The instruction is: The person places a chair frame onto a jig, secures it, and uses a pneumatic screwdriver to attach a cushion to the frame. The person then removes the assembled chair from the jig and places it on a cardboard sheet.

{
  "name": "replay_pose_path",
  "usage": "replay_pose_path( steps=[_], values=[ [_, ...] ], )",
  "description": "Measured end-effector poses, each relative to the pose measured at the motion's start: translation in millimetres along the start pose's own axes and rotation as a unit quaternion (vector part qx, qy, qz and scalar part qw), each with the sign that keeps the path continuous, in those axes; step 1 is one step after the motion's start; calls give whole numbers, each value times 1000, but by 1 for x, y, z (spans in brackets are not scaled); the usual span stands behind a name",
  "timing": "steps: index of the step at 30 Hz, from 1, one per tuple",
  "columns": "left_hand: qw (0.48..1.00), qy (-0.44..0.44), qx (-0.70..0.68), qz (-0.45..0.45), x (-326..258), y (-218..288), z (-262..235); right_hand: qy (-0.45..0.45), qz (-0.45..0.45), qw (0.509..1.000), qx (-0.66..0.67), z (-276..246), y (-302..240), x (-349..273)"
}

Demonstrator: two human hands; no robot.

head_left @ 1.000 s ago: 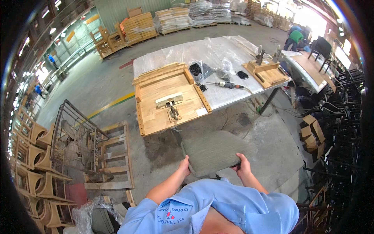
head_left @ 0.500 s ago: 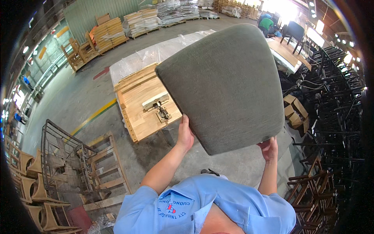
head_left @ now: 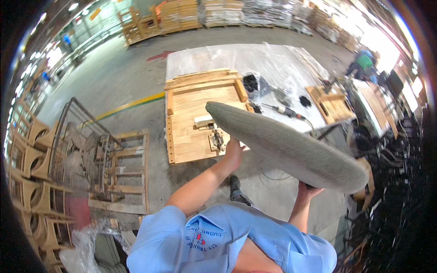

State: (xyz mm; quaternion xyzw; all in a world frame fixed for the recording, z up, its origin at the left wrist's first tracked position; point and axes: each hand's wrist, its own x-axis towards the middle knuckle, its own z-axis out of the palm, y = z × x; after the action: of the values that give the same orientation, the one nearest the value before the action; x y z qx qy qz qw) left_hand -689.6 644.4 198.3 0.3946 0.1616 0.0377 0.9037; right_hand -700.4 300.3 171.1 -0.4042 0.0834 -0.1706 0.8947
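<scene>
A grey fabric-covered seat cushion (head_left: 287, 148) is tilted nearly edge-on in front of me, held in the air between both hands. My left hand (head_left: 233, 154) grips its left edge; part of the fingers is behind the cushion. Under the right end, my right hand (head_left: 309, 190) holds the lower edge, its fingers mostly hidden. Left of the cushion lies a wooden jig board (head_left: 186, 139) with raised strips along its sides. A metal toggle clamp (head_left: 217, 140) and a pale wood block (head_left: 203, 120) are fixed near the board's front edge.
On the plastic-covered table (head_left: 200, 57) are a corded power screwdriver (head_left: 291, 113), black hardware in bags (head_left: 250, 83) and a smaller wooden jig (head_left: 330, 107). Left stand a wire-sided cart (head_left: 75, 150) and chair frames (head_left: 38, 182). Dark frames pile up right; a person in green (head_left: 364, 61) works beyond.
The cushion has turned from broad face toward me to nearly edge-on and dropped lower, with both hands still holding it. My view has swung right, showing more of the table.
</scene>
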Motion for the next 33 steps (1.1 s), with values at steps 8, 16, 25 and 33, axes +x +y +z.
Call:
replay_pose_path(
  steps=[8, 16, 25, 33],
  values=[
    [986, -97, -109, 77, 79, 94, -10, -145, 44, 963, 222, 160, 48, 188],
    [956, -32, -135, 258, 90, 153, -68, -239, 19, 958, 158, 289, 148, 259],
    [945, -37, -251, 208, 162, 139, -211, -322, 9, 946, 40, 328, 249, 235],
    [910, 249, -301, 137, 160, 151, -215, -264, 226, 926, -147, 319, 255, 205]
  ],
)
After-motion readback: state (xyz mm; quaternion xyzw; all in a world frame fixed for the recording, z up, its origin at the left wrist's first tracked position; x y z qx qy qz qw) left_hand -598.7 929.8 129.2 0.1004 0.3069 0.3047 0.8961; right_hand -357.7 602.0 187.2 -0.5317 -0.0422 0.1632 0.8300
